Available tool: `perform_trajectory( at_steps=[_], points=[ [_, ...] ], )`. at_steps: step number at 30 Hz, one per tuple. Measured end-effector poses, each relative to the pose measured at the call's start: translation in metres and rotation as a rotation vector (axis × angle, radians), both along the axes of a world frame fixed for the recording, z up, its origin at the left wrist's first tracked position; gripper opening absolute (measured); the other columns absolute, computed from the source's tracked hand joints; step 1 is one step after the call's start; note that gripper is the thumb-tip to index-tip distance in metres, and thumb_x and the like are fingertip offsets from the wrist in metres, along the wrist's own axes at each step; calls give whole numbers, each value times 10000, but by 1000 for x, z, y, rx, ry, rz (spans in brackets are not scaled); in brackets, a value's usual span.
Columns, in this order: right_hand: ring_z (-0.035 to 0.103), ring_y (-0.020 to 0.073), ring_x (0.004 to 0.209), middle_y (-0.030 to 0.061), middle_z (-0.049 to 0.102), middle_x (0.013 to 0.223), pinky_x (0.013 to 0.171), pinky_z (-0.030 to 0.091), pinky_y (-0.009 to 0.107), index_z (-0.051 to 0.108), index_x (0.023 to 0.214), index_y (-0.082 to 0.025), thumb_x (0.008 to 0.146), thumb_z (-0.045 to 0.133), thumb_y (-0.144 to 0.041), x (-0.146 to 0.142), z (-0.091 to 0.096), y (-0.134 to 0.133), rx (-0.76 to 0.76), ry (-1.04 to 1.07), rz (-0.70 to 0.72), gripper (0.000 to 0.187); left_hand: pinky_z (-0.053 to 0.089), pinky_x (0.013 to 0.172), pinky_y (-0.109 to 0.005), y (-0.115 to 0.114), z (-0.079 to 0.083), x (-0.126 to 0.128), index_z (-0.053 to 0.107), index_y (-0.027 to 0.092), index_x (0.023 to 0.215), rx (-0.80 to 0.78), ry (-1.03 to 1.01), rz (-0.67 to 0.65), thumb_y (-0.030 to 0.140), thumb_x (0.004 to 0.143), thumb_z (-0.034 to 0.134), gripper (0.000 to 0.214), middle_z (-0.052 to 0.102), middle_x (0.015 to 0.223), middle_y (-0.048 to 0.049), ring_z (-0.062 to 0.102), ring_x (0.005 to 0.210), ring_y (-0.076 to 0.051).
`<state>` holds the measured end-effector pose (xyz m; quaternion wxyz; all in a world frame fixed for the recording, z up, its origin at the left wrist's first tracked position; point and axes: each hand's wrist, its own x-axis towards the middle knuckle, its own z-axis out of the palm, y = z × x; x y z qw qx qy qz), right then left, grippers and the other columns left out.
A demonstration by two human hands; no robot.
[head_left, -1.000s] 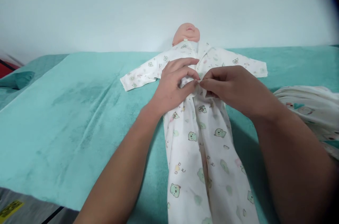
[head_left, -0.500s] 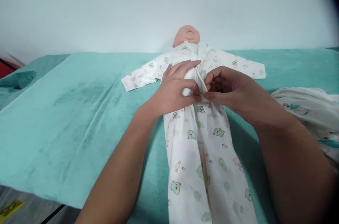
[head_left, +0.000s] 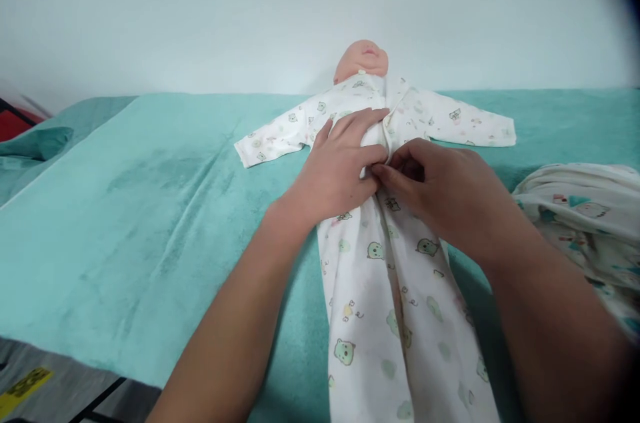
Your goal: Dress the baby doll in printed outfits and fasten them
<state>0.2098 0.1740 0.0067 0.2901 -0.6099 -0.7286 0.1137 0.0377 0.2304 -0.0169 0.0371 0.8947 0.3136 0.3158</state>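
Note:
A baby doll [head_left: 361,63] lies on its back, dressed in a white romper [head_left: 367,309] printed with green bears. The romper's sleeves stretch out to both sides, and its front opening runs down the middle. My left hand [head_left: 345,166] rests across the doll's belly, upper fingers laid over the cloth, thumb and index finger closing on the opening's edge. Facing it, my right hand [head_left: 435,183] pinches the other edge of the opening between thumb and fingers. The fingertips of both hands nearly meet there. Whatever fastener lies between them is hidden.
A teal cloth [head_left: 150,209] covers the table under the doll. At the right lies a bunched white printed cloth [head_left: 590,209]. A pale wall [head_left: 200,16] stands behind. Floor with a yellow label [head_left: 25,389] shows at the lower left.
My right hand's thumb and fingers have moved left, closer against my left fingertips at the opening. The whole view has shifted slightly, with the doll appearing farther right.

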Motion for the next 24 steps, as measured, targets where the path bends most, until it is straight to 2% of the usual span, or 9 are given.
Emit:
perform_trajectory(
  at_steps=[2, 6, 12, 16, 19, 24],
  points=[
    [520, 186, 579, 24, 628, 646, 525, 285, 303, 573, 703, -232, 870, 582, -407, -3, -1, 0, 17, -25, -29, 242, 307, 1184, -644, 0, 1, 0, 608, 239, 685, -1, -1, -16, 197, 821, 614, 143, 489, 1500, 22, 378, 1429, -333],
    [508, 173, 575, 6, 614, 637, 534, 294, 299, 550, 693, -233, 821, 583, -308, -5, -2, 1, 28, 17, -31, 152, 297, 1183, -653, 1, 2, -1, 598, 225, 609, -1, 28, -28, 194, 802, 622, 197, 476, 1513, 39, 356, 1438, -343],
    [470, 143, 553, -24, 547, 615, 552, 351, 299, 545, 730, -235, 807, 553, -248, -5, -4, 1, 81, 322, -89, 78, 352, 1146, -599, 2, -1, 3, 567, 217, 606, 33, -9, 17, 227, 856, 594, 252, 512, 1488, 10, 411, 1395, -316],
    [477, 148, 575, -17, 535, 649, 551, 363, 301, 524, 792, -250, 852, 523, -266, -8, -8, 0, 119, 490, -155, 62, 442, 1056, -497, 0, 0, 6, 525, 220, 626, 77, -113, 62, 270, 944, 498, 324, 614, 1358, -19, 531, 1261, -249],
    [489, 150, 575, -13, 532, 675, 520, 349, 299, 499, 825, -254, 863, 531, -277, -10, -10, 1, 136, 585, -166, 55, 484, 965, -464, -2, 1, 8, 525, 233, 674, 98, -155, 72, 347, 1001, 413, 364, 674, 1228, -33, 590, 1133, -218],
    [500, 155, 596, -11, 557, 697, 568, 382, 305, 510, 840, -258, 879, 534, -300, -12, -12, 1, 148, 483, -158, 62, 498, 858, -446, -3, -1, 10, 558, 246, 742, 118, -213, 80, 417, 1025, 324, 406, 707, 1009, -54, 624, 992, -214]
  ],
)
